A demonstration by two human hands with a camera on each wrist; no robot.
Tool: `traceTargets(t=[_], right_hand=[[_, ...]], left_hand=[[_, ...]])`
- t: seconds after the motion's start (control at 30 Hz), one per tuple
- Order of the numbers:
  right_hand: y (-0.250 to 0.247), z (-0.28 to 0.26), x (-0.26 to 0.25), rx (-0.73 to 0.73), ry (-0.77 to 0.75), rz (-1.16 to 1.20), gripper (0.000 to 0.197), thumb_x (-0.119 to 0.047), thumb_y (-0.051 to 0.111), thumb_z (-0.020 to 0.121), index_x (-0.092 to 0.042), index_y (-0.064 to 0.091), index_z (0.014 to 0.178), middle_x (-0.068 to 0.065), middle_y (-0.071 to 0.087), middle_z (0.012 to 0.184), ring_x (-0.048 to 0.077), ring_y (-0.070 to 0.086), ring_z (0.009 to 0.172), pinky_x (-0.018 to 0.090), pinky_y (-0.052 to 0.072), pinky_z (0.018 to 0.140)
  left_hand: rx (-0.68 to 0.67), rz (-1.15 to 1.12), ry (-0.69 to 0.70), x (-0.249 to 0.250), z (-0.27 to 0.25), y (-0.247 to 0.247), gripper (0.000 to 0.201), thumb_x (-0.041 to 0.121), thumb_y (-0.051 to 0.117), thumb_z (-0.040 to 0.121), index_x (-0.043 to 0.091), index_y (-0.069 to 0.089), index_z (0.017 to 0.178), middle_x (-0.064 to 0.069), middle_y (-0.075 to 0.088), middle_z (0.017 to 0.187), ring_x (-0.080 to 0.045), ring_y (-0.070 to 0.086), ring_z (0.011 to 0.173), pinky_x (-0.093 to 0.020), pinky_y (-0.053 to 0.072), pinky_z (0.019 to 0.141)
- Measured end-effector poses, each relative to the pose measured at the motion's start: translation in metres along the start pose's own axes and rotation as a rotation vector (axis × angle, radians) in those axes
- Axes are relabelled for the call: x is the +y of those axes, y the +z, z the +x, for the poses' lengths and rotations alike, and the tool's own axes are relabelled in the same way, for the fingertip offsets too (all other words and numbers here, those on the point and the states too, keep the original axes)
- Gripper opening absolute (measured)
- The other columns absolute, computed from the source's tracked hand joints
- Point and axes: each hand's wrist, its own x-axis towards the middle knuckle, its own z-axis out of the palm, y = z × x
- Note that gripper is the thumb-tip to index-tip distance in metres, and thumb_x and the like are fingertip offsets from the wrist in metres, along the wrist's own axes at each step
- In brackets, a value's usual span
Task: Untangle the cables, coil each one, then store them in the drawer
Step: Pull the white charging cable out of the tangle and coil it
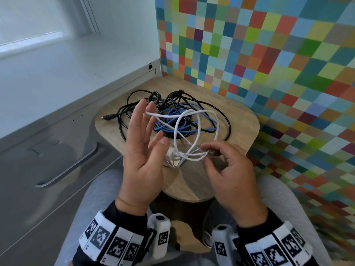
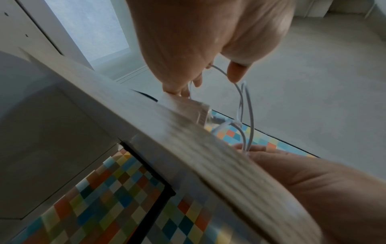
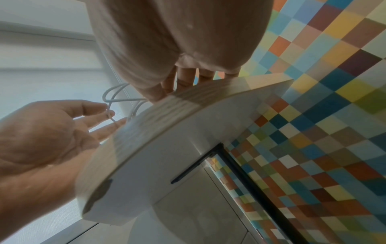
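The right hand [image 1: 230,169] is pinching the light, floppy white cable [image 1: 178,129] near its bunched end, while the left hand [image 1: 142,148], fingers spread, is hooking a loop.

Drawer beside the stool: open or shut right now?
Shut: the drawer front sits flush with the cabinet, handle untouched.

head cam: looks down on the table [image 1: 240,120]
wrist cams: close, under the table's near edge, looking up
shared: white cable [image 1: 194,131]
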Motion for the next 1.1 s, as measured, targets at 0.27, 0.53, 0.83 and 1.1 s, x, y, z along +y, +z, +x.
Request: traceTargets(t=[0.27,0.53,0.83,1.1], right_hand=[[-0.002,0.001,0.002,0.014,0.036,0.106,0.019,-0.011,0.073,0.093,-0.022,0.076,0.108,-0.019,0.071,0.103,0.001,0.068,0.101,0.017,0.055,0.085],[-0.003,0.001,0.003,0.024,0.034,0.105,0.024,-0.006,0.072,0.093,-0.023,0.076,0.109,-0.019,0.072,0.106,-0.001,0.067,0.104,0.015,0.053,0.088],[-0.002,0.002,0.004,0.012,0.044,0.244,0.034,-0.003,0.067,0.095,-0.023,0.073,0.121,-0.01,0.07,0.126,0.011,0.063,0.126,0.042,0.053,0.107],[0.0,0.001,0.002,0.041,0.124,0.396,0.037,-0.02,0.062,0.097,-0.033,0.064,0.131,0.003,0.071,0.118,0.022,0.073,0.103,0.043,0.06,0.09]], left_hand=[[0.057,0.19,-0.013,-0.007,0.004,-0.009,0.051,-0.006,0.063,0.095,0.014,0.057,0.142,-0.01,0.058,0.11,-0.031,0.062,0.106,-0.043,0.062,0.086],[0.235,0.178,0.096,-0.002,0.01,-0.013,0.031,-0.012,0.066,0.093,0.008,0.069,0.117,-0.026,0.06,0.116,-0.032,0.066,0.098,-0.035,0.057,0.089],[0.291,0.193,0.114,-0.001,0.015,-0.025,0.037,-0.016,0.058,0.095,0.012,0.07,0.115,-0.014,0.072,0.106,-0.027,0.068,0.096,-0.043,0.055,0.092],[0.078,0.369,0.039,-0.001,0.011,-0.018,0.033,-0.007,0.057,0.097,0.012,0.073,0.118,-0.004,0.07,0.121,-0.021,0.065,0.117,-0.032,0.052,0.099]])
